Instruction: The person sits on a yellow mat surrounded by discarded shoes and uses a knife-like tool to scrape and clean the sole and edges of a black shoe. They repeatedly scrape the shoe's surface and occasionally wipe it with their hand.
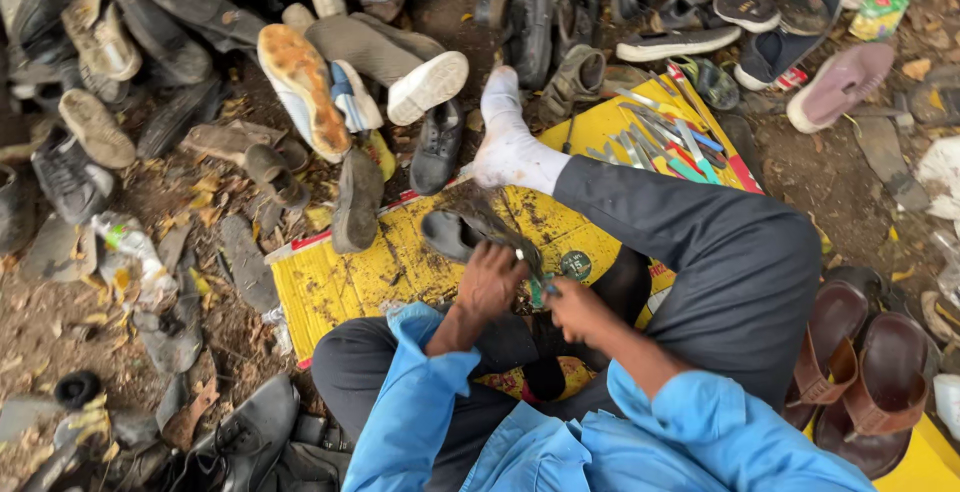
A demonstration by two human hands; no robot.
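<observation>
At the lower centre of the frame the left hand (490, 280) is gripping a dark shoe (462, 232) against the yellow mat (340, 282), while the right hand (575, 307) is closing around a small tool (537, 287) at the shoe's heel end. Judging by this, the left hand should be pinning the shoe firmly while the right is working in short, controlled strokes away from the fingers (505, 257). Spare tools (655, 142) are lying at the upper right.

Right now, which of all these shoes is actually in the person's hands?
The worn black shoe over the yellow mat, held by the left hand with the right hand beside it. Every other shoe lies untouched around the mat.
</observation>
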